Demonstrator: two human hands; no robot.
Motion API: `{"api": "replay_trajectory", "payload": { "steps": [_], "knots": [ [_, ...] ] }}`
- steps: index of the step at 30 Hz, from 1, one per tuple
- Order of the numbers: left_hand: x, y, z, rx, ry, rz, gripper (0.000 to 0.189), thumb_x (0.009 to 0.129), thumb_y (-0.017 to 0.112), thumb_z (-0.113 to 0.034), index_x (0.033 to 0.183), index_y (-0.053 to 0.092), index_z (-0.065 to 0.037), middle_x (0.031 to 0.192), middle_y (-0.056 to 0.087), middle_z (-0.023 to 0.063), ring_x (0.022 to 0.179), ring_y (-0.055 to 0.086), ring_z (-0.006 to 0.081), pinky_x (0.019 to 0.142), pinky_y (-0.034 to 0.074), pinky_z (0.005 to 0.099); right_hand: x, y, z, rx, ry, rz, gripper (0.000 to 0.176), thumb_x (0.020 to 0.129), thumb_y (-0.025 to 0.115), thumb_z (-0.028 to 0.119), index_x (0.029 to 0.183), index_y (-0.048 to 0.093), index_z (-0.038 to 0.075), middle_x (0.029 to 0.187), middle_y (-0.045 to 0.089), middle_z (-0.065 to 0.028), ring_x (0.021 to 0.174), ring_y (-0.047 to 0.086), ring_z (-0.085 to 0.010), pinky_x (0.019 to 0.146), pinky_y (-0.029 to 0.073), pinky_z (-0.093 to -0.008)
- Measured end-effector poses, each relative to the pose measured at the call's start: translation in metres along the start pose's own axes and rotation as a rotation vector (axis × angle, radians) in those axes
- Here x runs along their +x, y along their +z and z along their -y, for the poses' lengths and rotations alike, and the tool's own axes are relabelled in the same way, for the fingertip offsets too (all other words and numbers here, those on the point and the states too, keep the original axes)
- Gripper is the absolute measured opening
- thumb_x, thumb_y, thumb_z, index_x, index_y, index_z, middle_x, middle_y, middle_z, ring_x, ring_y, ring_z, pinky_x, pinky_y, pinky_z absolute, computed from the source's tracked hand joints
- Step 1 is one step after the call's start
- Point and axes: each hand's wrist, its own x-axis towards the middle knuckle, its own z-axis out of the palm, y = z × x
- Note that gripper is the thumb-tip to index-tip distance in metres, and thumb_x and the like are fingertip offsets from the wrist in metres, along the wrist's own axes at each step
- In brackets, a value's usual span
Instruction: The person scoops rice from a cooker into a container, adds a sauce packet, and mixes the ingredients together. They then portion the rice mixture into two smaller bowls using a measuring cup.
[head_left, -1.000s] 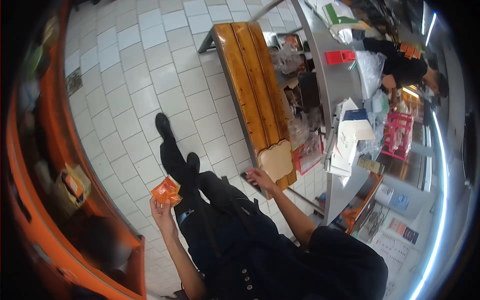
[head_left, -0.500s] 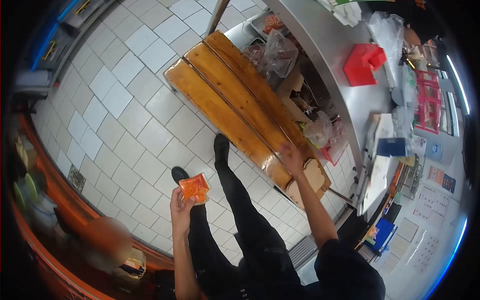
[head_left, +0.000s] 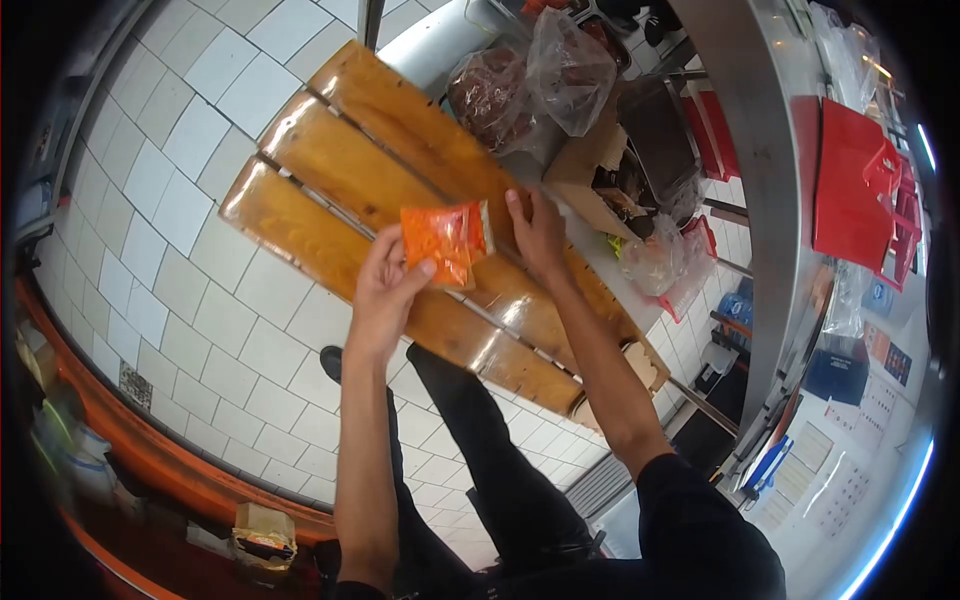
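My left hand pinches small clear plastic packets with orange-red contents, which look like sauce packets and overlap one another. They are held above a slatted wooden bench with a glossy varnish. My right hand is just right of the packets, over the far edge of the bench. Its thumb and fingers are apart, and I see nothing in it.
Behind the bench, a low shelf bears clear plastic bags and an open cardboard box. A steel counter rises at right, with a red bag on it. An orange ledge runs along the left.
My left hand has raised the packets up and to the right, from above the floor to over the bench. My right hand has moved up and left, close to them. The view has shifted nearer the bench.
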Motion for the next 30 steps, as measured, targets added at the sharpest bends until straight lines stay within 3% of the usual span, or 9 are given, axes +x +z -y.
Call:
{"api": "replay_trajectory", "payload": {
  "steps": [4,8,10,13,17,19,22,26,30],
  "knots": [
    [0.054,-0.028,-0.004,-0.236,-0.063,0.182,0.043,0.091,0.057,0.003,0.131,0.044,-0.004,0.125,0.059,0.0103,0.115,0.057,0.0193,0.098,0.046,0.0359,0.017,-0.019,0.000,0.167,0.202,0.377,0.055,0.095,0.050,0.053,0.120,0.059,0.005,0.111,0.063,-0.0156,0.111,0.055,-0.0327,0.099,0.037,-0.0439],
    [0.070,-0.071,-0.004,-0.320,-0.129,0.159,0.051,0.090,0.057,0.005,0.137,0.040,-0.006,0.128,0.058,0.0110,0.118,0.057,0.0206,0.100,0.047,0.0376,0.096,-0.005,-0.036,-0.034,-0.061,-0.463,0.103,0.072,0.079,0.055,0.142,0.032,-0.003,0.135,0.044,-0.0238,0.132,0.038,-0.0359,0.105,0.034,-0.0481],
    [0.069,-0.075,-0.006,-0.301,-0.155,0.196,0.055,0.089,0.058,0.005,0.140,0.039,-0.006,0.129,0.057,0.0107,0.120,0.055,0.0206,0.101,0.046,0.0369,0.149,-0.019,-0.029,0.044,0.344,-0.367,0.147,0.051,0.086,0.064,0.147,0.000,-0.006,0.154,0.005,-0.0304,0.144,0.013,-0.0403,0.114,0.028,-0.0449],
    [0.069,-0.084,-0.002,-0.275,-0.197,0.267,0.058,0.088,0.060,0.006,0.140,0.038,-0.005,0.130,0.056,0.0099,0.120,0.055,0.0200,0.102,0.046,0.0358,0.221,-0.016,-0.024,0.058,0.607,-0.331,0.159,0.045,0.089,0.064,0.147,-0.012,-0.004,0.154,-0.001,-0.0305,0.145,0.009,-0.0416,0.118,0.019,-0.0436],
    [0.074,-0.079,-0.001,-0.277,-0.225,0.252,0.060,0.087,0.061,0.007,0.141,0.037,-0.004,0.132,0.054,0.0087,0.120,0.055,0.0183,0.102,0.045,0.0347,0.278,0.028,-0.013,0.156,0.459,0.008,0.161,0.045,0.089,0.060,0.146,-0.018,-0.004,0.154,0.001,-0.0316,0.145,0.010,-0.0413,0.116,0.024,-0.0435],
    [0.074,-0.080,0.000,-0.277,-0.232,0.263,0.060,0.087,0.061,0.008,0.141,0.037,-0.004,0.132,0.054,0.0081,0.121,0.054,0.0173,0.102,0.045,0.0345,0.288,0.075,-0.005,0.265,0.519,0.058,0.159,0.049,0.089,0.058,0.145,-0.021,-0.004,0.154,0.005,-0.0327,0.144,0.015,-0.0408,0.115,0.026,-0.0414],
    [0.072,-0.077,0.002,-0.243,-0.211,0.236,0.060,0.087,0.060,0.008,0.142,0.036,-0.003,0.132,0.054,0.0079,0.121,0.054,0.0174,0.103,0.044,0.0343,0.284,0.102,0.001,0.236,0.618,-0.211,0.133,0.060,0.085,0.053,0.148,0.008,-0.011,0.145,0.033,-0.0327,0.134,0.039,-0.0383,0.107,0.038,-0.0385],
    [0.075,-0.076,-0.002,-0.295,-0.234,0.239,0.060,0.087,0.060,0.008,0.141,0.037,-0.004,0.132,0.054,0.0080,0.121,0.054,0.0173,0.104,0.043,0.0331,0.313,0.094,-0.052,0.127,0.420,-0.239,0.084,0.068,0.079,0.046,0.118,0.052,-0.016,0.115,0.061,-0.0302,0.109,0.061,-0.0385,0.094,0.048,-0.0404],
    [0.075,-0.074,-0.004,-0.307,-0.241,0.271,0.059,0.088,0.060,0.007,0.141,0.037,-0.004,0.134,0.053,0.0084,0.121,0.054,0.0174,0.104,0.043,0.0319,0.298,0.044,-0.062,0.330,0.257,-0.335,0.049,0.074,0.075,0.025,0.103,0.063,-0.014,0.104,0.066,-0.0254,0.096,0.065,-0.0318,0.081,0.051,-0.0387]
  ]
}}
